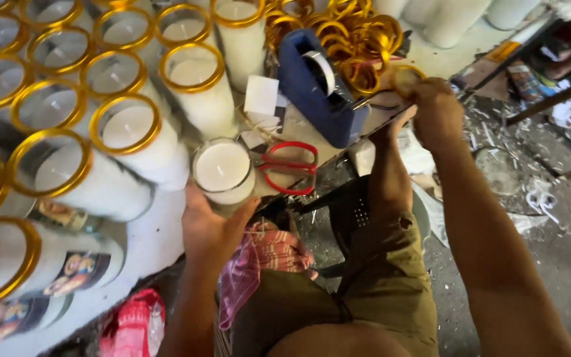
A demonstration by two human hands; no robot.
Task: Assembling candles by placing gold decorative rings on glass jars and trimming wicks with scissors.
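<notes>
My left hand (209, 228) grips the lower side of a glass candle jar (223, 170) filled with white wax, which has no gold ring on its rim. My right hand (431, 106) is raised at the table's far edge with its fingers closed on a gold ring (406, 74). A heap of loose gold rings (338, 33) lies just left of that hand. Between my hands sit a blue tape dispenser (315, 89) and red-handled scissors (290, 167).
Several white candle jars with gold-ringed rims (123, 125) crowd the white table (147, 238) at left, some with picture labels. Plain white candles (454, 16) stand at the back. A pink cloth (266, 261) lies on my lap. The littered floor (550, 225) lies at right.
</notes>
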